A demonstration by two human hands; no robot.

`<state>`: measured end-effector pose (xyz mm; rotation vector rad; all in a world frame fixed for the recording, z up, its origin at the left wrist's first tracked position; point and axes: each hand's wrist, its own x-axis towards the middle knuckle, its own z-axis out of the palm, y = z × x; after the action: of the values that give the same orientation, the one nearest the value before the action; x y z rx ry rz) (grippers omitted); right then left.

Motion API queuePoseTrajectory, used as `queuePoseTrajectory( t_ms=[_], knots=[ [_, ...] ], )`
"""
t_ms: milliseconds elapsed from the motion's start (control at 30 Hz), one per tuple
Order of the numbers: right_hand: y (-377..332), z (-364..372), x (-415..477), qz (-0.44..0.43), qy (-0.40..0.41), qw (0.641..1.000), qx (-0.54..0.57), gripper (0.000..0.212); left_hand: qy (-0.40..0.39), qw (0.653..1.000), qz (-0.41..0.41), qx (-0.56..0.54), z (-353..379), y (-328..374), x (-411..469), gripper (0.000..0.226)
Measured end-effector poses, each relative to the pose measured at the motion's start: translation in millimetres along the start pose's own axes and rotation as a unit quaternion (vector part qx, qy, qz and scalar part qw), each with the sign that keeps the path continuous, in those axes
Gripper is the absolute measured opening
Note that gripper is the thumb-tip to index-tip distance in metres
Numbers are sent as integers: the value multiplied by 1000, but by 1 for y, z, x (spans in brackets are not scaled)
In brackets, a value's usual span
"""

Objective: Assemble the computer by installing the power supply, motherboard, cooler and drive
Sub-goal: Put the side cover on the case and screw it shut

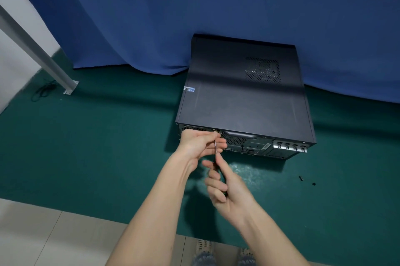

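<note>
Head view, left to right. A slanted metal post (pixel 43 49) stands bolted at the edge of the green mat (pixel 108 146). The left hand (pixel 199 144) reaches to the rear panel (pixel 249 144) of the closed computer case (pixel 244 97), thumb and fingers closing lightly on the upper shaft of the screwdriver (pixel 215 146). The right hand (pixel 225 188), nearer the person, has its fingers wrapped round the dark handle. The tool's long axis runs from that handle up and away to the panel's top edge, left of centre. The tip lies just beyond the left fingertips; any screw there is hidden. The case lies flat on the mat, rear toward the person, against a blue curtain (pixel 194 6). Two loose screws (pixel 300 177) lie on the mat to the right, well apart from both hands.
</note>
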<state>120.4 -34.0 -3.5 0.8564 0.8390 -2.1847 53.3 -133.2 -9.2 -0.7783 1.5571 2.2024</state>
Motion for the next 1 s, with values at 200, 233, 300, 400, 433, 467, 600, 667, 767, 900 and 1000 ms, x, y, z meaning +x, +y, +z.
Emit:
queuePoseTrajectory(
  t_ms=[200, 233, 300, 400, 433, 467, 600, 667, 767, 900, 1000],
  knots=[
    [8, -12, 10, -261, 216, 816, -468, 25, 38, 998, 40, 23, 7, -3, 1, 15],
    [8, -15, 10, -261, 202, 833, -444, 28, 28, 999, 36, 15, 5, -5, 0, 16],
    [4, -15, 8, -161, 98, 960, -209, 24, -18, 1000, 7, -3, 1, -5, -1, 18],
    [-2, -12, 1, -26, -1, 999, -39, 27, -49, 999, -9, 18, -2, -3, -3, 21],
    [-3, -13, 3, -35, 14, 995, -87, 28, -37, 998, 0, 42, -1, -2, -3, 21],
    [-1, -15, 6, -69, 51, 978, -189, 26, -25, 997, 11, 66, 1, -1, -2, 20],
    [8, -15, 11, -217, 187, 855, -433, 29, -19, 997, 18, 69, 5, 0, -2, 25],
    [5, -11, 10, -97, 74, 975, -187, 29, -45, 998, 0, 43, 0, 0, -3, 26],
    [2, -4, 3, 28, -23, 999, 9, 23, -44, 997, 10, 66, -3, 1, -3, 23],
    [12, -9, 10, -184, 175, 879, -403, 20, -8, 993, 43, 107, 4, -1, -1, 21],
    [14, -11, 10, -225, 170, 885, -372, 26, -14, 997, 40, 64, 2, -3, -1, 23]
  ],
)
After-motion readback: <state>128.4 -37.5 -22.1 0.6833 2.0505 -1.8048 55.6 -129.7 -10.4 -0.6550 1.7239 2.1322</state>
